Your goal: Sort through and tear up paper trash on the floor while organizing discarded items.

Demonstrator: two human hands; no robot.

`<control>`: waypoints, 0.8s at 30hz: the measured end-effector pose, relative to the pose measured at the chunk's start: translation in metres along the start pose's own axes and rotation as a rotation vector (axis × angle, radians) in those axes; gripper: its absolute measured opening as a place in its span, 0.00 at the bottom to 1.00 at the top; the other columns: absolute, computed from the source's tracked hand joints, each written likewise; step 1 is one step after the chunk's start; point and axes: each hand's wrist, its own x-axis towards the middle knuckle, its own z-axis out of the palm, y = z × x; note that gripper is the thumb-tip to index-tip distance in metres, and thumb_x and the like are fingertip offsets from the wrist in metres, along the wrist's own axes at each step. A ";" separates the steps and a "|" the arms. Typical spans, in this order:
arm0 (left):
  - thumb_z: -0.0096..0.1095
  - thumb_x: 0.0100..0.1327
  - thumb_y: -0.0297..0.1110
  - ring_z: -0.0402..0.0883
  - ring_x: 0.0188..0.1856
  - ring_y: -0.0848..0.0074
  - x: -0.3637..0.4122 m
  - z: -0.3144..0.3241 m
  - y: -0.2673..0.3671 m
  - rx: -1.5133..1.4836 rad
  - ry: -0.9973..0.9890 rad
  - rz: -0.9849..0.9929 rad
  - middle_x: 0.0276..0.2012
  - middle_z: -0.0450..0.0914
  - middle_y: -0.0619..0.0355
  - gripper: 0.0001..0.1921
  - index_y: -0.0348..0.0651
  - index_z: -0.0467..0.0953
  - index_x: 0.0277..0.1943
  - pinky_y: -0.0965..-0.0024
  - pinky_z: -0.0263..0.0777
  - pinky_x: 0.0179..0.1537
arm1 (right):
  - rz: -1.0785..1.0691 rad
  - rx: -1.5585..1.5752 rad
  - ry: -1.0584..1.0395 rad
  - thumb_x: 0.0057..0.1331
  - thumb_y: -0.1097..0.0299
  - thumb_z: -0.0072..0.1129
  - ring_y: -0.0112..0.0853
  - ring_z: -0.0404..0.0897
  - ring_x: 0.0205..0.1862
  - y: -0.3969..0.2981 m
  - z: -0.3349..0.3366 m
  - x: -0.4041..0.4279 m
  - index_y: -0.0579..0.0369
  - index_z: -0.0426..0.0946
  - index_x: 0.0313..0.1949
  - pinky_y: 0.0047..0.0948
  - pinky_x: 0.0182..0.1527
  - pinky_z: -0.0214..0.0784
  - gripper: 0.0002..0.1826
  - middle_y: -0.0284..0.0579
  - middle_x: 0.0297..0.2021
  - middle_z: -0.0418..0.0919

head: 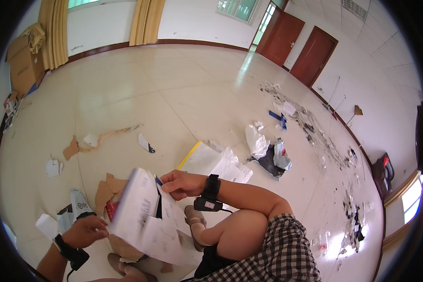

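Note:
My right hand (181, 184) grips the upper edge of a torn, folded white printed sheet (141, 215), which is blurred and hangs between my two hands. A dark gap with a bit of blue shows along its tear beside my right fingers. My left hand (85, 231) is at the sheet's left edge, its fingers loosely bent and apart, with nothing visible in them. Behind the sheet, partly hidden, are torn brown cardboard (104, 194) and a red printed item (111, 209). Left of these lies a grey-and-white plastic mailer (79, 203).
A white padded sheet with a yellow edge (206, 158) lies ahead. Crumpled plastic wrapping (269, 155) and a blue strip (280, 118) lie to the right. A debris trail (310, 123) runs across the tiles. A large cardboard box (24, 65) stands by the curtain; a broom (358, 111) leans on the wall.

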 end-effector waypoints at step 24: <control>0.60 0.55 0.48 0.78 0.44 0.62 0.011 0.095 -0.124 0.634 -0.547 0.012 0.40 0.79 0.54 0.17 0.48 0.78 0.43 0.66 0.70 0.47 | -0.066 -0.883 0.334 0.56 0.59 0.64 0.16 0.63 0.17 -0.009 0.015 -0.003 0.55 0.79 0.39 0.18 0.18 0.54 0.15 0.30 0.19 0.71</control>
